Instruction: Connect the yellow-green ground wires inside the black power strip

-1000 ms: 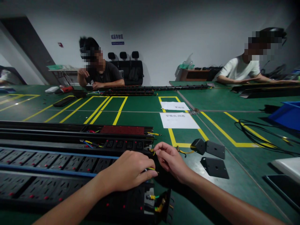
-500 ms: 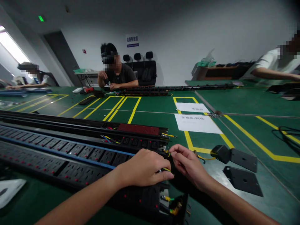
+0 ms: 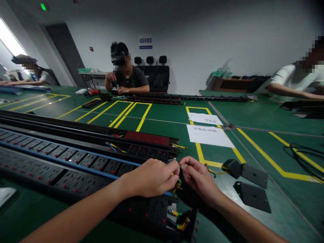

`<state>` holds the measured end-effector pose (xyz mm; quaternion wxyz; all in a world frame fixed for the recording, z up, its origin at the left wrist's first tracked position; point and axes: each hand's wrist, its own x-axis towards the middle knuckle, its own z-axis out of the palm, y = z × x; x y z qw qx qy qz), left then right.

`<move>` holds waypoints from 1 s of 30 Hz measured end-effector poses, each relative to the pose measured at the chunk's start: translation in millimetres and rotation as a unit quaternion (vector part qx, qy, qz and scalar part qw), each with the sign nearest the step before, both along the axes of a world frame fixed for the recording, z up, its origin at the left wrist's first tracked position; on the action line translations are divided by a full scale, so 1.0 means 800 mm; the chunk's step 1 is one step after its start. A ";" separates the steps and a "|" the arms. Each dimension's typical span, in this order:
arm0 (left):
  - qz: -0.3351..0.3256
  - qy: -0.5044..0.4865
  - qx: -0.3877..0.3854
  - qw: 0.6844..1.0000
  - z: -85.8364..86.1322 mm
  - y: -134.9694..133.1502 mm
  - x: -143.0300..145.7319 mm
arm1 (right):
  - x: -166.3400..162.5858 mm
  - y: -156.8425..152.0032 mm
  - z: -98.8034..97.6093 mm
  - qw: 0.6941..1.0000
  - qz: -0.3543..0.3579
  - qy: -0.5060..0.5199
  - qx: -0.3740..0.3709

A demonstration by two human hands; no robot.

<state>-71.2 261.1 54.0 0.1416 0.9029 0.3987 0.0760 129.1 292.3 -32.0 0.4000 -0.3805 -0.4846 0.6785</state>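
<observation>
My left hand [image 3: 153,177] is closed in a pinch over the right end of a long power strip with black sockets [image 3: 98,166]. A yellow-green wire [image 3: 179,182] comes out from between its fingers. Fingertip to fingertip with it, my right hand [image 3: 198,177] pinches a small end, greenish where it shows; what exactly it grips is mostly hidden. Nearer to me lies another socket strip [image 3: 146,210], with yellow-sleeved wire terminals [image 3: 174,213] and a black end plate [image 3: 191,224] at its right end.
Black brackets [image 3: 253,195] with a yellow wire [image 3: 220,172] lie right of my hands. Beyond are a strip with a dark red section [image 3: 146,137], white paper signs [image 3: 210,136] and yellow tape lines. Coiled black cable [image 3: 301,158] lies at right. Co-workers sit across the table.
My left hand has lifted slightly and its fingertips have come up to those of my right hand. My right hand stays pinched. The view has shifted a little.
</observation>
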 end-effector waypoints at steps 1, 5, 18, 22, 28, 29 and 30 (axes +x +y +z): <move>-0.002 -0.004 0.001 1.000 -0.001 0.001 -0.001 | 0.000 0.000 -0.001 1.000 0.004 -0.001 0.005; -0.008 -0.016 0.006 1.000 -0.003 0.006 -0.006 | 0.001 -0.001 -0.001 1.000 0.015 -0.008 0.023; -0.014 -0.067 0.027 0.997 -0.007 0.011 -0.014 | 0.002 -0.010 0.014 0.988 0.088 -0.084 0.097; -0.013 -0.075 0.019 0.997 -0.011 0.014 -0.016 | 0.002 -0.012 0.013 0.985 0.097 -0.075 0.122; 0.007 -0.067 0.020 0.998 -0.010 0.016 -0.018 | 0.001 -0.013 0.009 0.979 0.097 -0.089 0.155; 0.007 -0.065 0.022 0.998 -0.009 0.016 -0.018 | 0.002 -0.013 0.008 0.978 0.095 -0.097 0.159; 0.007 -0.063 0.024 0.998 -0.007 0.015 -0.019 | 0.002 -0.012 0.006 0.977 0.093 -0.105 0.163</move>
